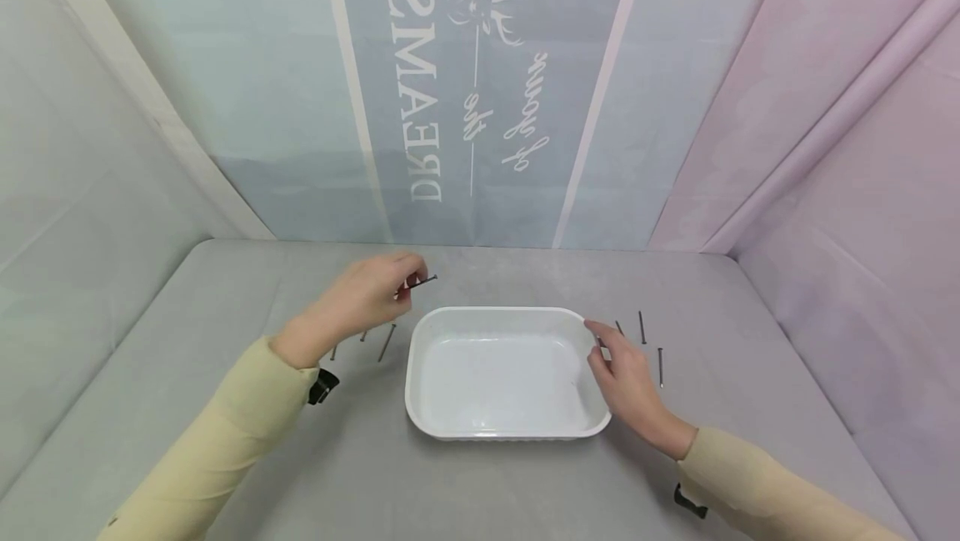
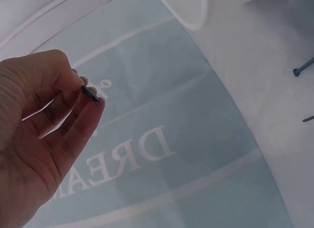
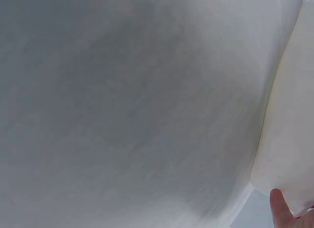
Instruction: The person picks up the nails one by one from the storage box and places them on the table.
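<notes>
Between thumb and fingertips my left hand [image 1: 378, 287] pinches a dark nail [image 1: 426, 282]. It is held above the table, beyond the back left corner of a white rectangular dish [image 1: 495, 374]. In the left wrist view the end of this nail sticks out past the fingertips. My right hand [image 1: 630, 378] is at the right side of the dish, thumb inside the rim and a finger against the outer wall. That finger [image 3: 278, 204] rests on the dish in the right wrist view. Inside, the dish shows a bare white bottom.
Several nails lie left of the dish, one nail [image 1: 387, 343] near its wall, others partly hidden by my left wrist. To the right lie another nail [image 1: 661, 367] and two more behind it. A grey cloth [image 1: 480, 491] covers the table; a printed curtain [image 1: 480, 107] hangs behind.
</notes>
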`<state>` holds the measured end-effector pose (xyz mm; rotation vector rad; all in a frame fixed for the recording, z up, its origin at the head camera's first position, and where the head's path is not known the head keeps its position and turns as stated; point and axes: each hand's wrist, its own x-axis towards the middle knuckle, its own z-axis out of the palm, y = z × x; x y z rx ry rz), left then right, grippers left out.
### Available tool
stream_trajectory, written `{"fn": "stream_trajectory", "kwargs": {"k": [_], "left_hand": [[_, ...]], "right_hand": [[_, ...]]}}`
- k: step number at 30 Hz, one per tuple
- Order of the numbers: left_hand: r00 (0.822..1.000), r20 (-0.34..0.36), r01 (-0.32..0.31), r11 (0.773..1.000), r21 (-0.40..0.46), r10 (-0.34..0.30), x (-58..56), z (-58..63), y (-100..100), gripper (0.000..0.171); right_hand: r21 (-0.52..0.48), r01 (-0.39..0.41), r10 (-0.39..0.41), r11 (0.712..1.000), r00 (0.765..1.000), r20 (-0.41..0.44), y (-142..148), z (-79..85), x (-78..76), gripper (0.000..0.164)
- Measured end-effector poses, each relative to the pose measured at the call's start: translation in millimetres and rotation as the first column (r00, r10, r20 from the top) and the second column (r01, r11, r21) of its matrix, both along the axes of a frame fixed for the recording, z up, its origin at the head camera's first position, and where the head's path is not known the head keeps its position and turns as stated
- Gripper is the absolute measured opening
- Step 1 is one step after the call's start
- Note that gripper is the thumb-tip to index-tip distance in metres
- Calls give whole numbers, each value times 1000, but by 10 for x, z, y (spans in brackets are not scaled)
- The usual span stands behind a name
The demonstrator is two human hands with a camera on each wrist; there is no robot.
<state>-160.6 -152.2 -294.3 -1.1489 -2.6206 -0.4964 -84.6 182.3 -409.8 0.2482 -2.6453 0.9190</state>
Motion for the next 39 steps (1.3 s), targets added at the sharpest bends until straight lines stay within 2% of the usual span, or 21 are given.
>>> {"fn": "stream_trajectory", "kwargs": {"k": [8,16,35,39], "left_hand": [[993,89,-81,997,19,79,-46,-28,-113,22],[990,83,-115,992,43,111,-83,-64,-197,20],[967,155,-209,977,42,200,-119,-152,-362,23],[956,186,-235,971,33,225,-112,-157,-390,23]], "right_hand": [[1,1,-1,1000,1000,5,1,7,-2,36],[-2,5,-5,1000,1000,21,4,20,-11,36],[10,12,-13,1000,1000,23,-6,24,-10,36],[10,12,-12,1000,1000,24,-6,23,-9,36]]}}
